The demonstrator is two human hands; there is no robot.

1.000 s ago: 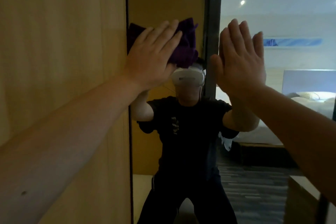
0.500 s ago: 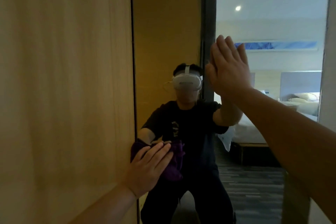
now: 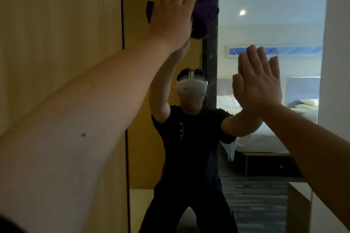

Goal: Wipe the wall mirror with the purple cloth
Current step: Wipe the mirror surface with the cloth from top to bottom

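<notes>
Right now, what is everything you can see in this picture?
wall mirror: one, tall glass, centre and right, next to the wood panel.
wood panel: one, tan, on the left.
purple cloth: one, dark purple, bunched, pressed on the mirror near the top.
reflection of the person: one, dark clothes, white headset, centre of the mirror.
reflected bed: one, white, right side of the mirror.
reflected picture: one, blue, on the far wall.
left hand: one, flat on the cloth, fingers spread.
right hand: one, open palm flat against the glass, empty.
</notes>
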